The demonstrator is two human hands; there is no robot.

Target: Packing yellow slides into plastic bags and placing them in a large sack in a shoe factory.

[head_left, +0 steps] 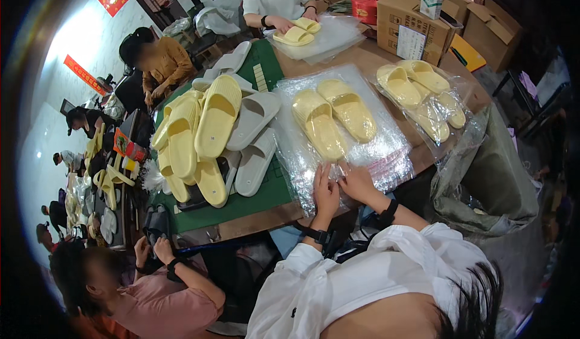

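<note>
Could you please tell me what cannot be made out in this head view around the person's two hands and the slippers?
- Fingertips of the left hand and right hand: glare on the stack of clear plastic bags hides their grip.
- Pair of pale yellow foam slippers: whether on or inside the top bag is unclear.
- Grey foam slippers: partly covered by the heap of yellow slippers.

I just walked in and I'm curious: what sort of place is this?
Probably a small packing workshop for footwear. Piles of yellow and grey slippers cover the table, clear plastic bags lie stacked under a loose pair, and cardboard boxes stand at the far end.
</note>
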